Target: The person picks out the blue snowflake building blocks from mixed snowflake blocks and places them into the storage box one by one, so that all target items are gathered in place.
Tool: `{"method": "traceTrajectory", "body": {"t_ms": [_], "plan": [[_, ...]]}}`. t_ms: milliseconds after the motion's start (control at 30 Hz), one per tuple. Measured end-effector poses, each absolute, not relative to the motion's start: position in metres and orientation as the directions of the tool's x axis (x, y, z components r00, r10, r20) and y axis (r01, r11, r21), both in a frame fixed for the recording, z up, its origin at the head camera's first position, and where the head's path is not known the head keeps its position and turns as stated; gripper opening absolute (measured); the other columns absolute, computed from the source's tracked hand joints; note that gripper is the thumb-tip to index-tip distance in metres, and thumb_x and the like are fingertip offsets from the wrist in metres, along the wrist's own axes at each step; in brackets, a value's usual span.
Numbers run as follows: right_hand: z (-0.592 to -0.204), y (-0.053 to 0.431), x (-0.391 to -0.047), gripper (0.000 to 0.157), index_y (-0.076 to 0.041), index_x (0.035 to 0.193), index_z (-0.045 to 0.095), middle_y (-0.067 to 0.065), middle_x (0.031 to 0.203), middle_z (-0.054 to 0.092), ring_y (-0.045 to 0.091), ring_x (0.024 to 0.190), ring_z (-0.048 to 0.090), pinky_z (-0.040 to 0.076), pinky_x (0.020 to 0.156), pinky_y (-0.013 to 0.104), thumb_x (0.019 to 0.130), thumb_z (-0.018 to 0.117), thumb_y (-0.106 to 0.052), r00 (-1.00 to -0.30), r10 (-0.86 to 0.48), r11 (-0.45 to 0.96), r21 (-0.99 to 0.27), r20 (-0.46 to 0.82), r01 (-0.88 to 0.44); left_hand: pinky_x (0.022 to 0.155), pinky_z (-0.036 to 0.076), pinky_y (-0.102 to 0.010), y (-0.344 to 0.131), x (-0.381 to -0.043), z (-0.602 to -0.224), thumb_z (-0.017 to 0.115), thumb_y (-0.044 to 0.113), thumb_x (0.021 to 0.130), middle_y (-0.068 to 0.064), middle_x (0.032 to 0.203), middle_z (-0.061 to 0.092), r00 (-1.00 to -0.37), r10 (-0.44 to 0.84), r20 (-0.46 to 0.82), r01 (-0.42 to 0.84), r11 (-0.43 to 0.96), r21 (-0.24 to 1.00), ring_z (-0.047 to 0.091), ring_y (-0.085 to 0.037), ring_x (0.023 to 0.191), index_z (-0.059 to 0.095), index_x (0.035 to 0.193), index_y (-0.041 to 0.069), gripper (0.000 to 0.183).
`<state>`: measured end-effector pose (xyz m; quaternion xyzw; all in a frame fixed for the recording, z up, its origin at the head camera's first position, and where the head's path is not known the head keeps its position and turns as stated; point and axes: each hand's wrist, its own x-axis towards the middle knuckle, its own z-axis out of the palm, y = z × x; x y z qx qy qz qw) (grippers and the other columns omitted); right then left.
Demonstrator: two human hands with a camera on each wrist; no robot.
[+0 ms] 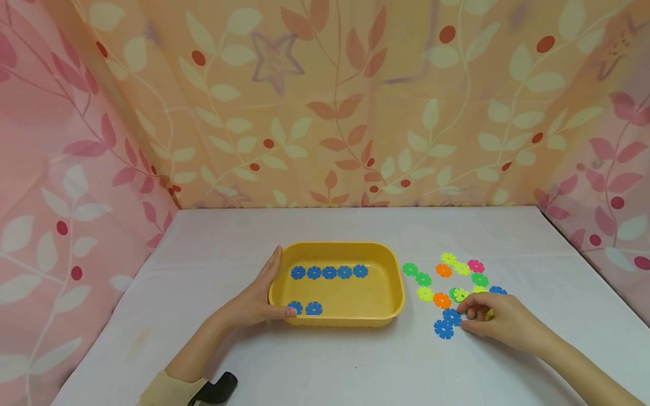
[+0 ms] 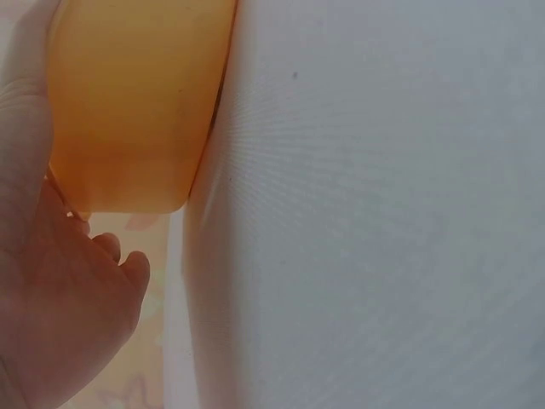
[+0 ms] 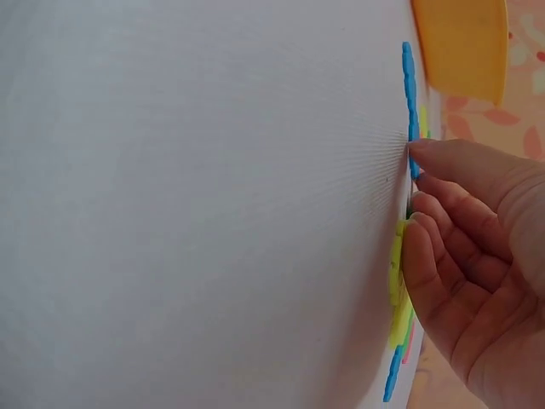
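Note:
A yellow plastic tray (image 1: 335,322) stands on the table. Inside it, several blue snowflake discs (image 1: 329,273) form a row near the back, and two more blue discs (image 1: 313,308) are by the front wall. My left hand (image 1: 254,304) grips the tray's left end, thumb over the front rim and fingers along the side. To the right of the tray, my right hand (image 1: 500,318) pinches the edge of a blue snowflake disc (image 1: 451,317) between thumb and forefinger; another blue disc (image 1: 444,329) lies against it. In the right wrist view, yellow discs (image 3: 397,264) are beside the curled fingers.
Around the right hand lie loose snowflake discs: green (image 1: 423,279), yellow (image 1: 425,294), orange (image 1: 444,270), pink (image 1: 475,265) and one blue (image 1: 498,290). A white cloth (image 1: 325,366) covers the table. Patterned curtains (image 1: 335,101) hang behind and at both sides.

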<state>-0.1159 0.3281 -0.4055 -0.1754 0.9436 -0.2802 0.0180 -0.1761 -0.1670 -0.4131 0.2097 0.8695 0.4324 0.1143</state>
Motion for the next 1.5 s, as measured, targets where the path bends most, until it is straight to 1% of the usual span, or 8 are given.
{"method": "traceTrajectory", "body": {"t_ms": [167,600,800,933,1133,1267,1400,1500], "plan": [[-0.405,0.327,-0.117,0.018,-0.020,0.092,0.069,-0.014,0.076,0.056,0.003,0.071,0.052,0.048,0.062,0.019,0.081,0.080,-0.027,-0.939,-0.340,0.781,-0.540,0.053,-0.313,0.115,0.014,-0.054,-0.167,-0.176,-0.413,0.084,0.037,0.074,0.003,0.163,-0.012,-0.885,0.466,-0.007,0.277,0.538,0.796,-0.007,-0.026,0.149,-0.010,0.157,0.022,0.126],[-0.406,0.325,-0.115,0.017,-0.022,0.086,0.070,-0.016,0.070,0.057,0.002,0.066,0.053,0.048,0.059,0.019,0.077,0.083,-0.029,-0.954,-0.283,0.804,-0.518,0.100,-0.293,0.114,0.015,-0.054,-0.167,-0.176,-0.413,0.084,0.038,0.074,0.005,0.162,-0.013,-0.886,0.463,-0.014,0.267,0.536,0.801,-0.007,-0.024,0.149,-0.011,0.156,0.029,0.126],[-0.400,0.320,-0.115,0.014,-0.024,0.087,0.072,-0.015,0.071,0.061,0.004,0.067,0.057,0.048,0.058,0.020,0.079,0.082,-0.028,-0.966,-0.223,0.772,-0.582,0.130,-0.256,0.114,0.014,-0.054,-0.167,-0.176,-0.414,0.084,0.038,0.073,0.005,0.162,-0.013,-0.888,0.460,-0.014,0.266,0.538,0.800,-0.007,-0.025,0.149,-0.010,0.157,0.023,0.127],[-0.392,0.310,-0.119,0.015,-0.022,0.090,0.073,-0.012,0.076,0.066,0.006,0.072,0.062,0.051,0.061,0.021,0.081,0.081,-0.031,-0.978,-0.190,0.725,-0.659,0.089,-0.200,0.114,0.014,-0.054,-0.167,-0.176,-0.414,0.084,0.038,0.074,0.005,0.162,-0.012,-0.888,0.460,-0.016,0.266,0.540,0.798,-0.007,-0.025,0.149,-0.010,0.156,0.026,0.126],[-0.378,0.286,-0.127,0.022,-0.010,0.099,0.072,0.003,0.085,0.070,0.017,0.078,0.066,0.057,0.066,0.029,0.084,0.078,-0.026,-0.972,-0.233,0.548,-0.824,0.018,-0.146,0.114,0.013,-0.055,-0.167,-0.177,-0.414,0.083,0.038,0.074,0.004,0.163,-0.012,-0.887,0.462,-0.013,0.270,0.541,0.796,-0.007,-0.025,0.149,-0.010,0.156,0.026,0.125],[-0.368,0.265,-0.135,0.024,-0.006,0.103,0.070,0.009,0.088,0.069,0.025,0.078,0.067,0.058,0.066,0.036,0.086,0.076,-0.022,-0.955,-0.298,0.448,-0.883,-0.002,-0.138,0.114,0.014,-0.055,-0.167,-0.176,-0.413,0.084,0.039,0.074,0.005,0.162,-0.012,-0.889,0.458,-0.020,0.264,0.547,0.794,-0.007,-0.025,0.149,-0.011,0.156,0.028,0.126],[-0.363,0.241,-0.145,0.022,-0.006,0.102,0.071,0.008,0.090,0.070,0.028,0.079,0.067,0.058,0.067,0.035,0.086,0.076,-0.020,-0.923,-0.385,0.402,-0.896,0.022,-0.189,0.114,0.016,-0.053,-0.167,-0.176,-0.413,0.084,0.040,0.074,0.007,0.162,-0.013,-0.890,0.455,-0.033,0.252,0.550,0.796,-0.006,-0.023,0.149,-0.013,0.155,0.033,0.126],[-0.361,0.223,-0.154,0.020,-0.009,0.100,0.072,0.006,0.090,0.070,0.025,0.081,0.066,0.058,0.070,0.032,0.085,0.077,-0.022,-0.898,-0.438,0.394,-0.891,0.033,-0.225,0.114,0.015,-0.053,-0.166,-0.176,-0.412,0.083,0.040,0.074,0.007,0.162,-0.013,-0.888,0.460,-0.030,0.255,0.545,0.799,-0.007,-0.024,0.149,-0.013,0.155,0.032,0.126]]}}
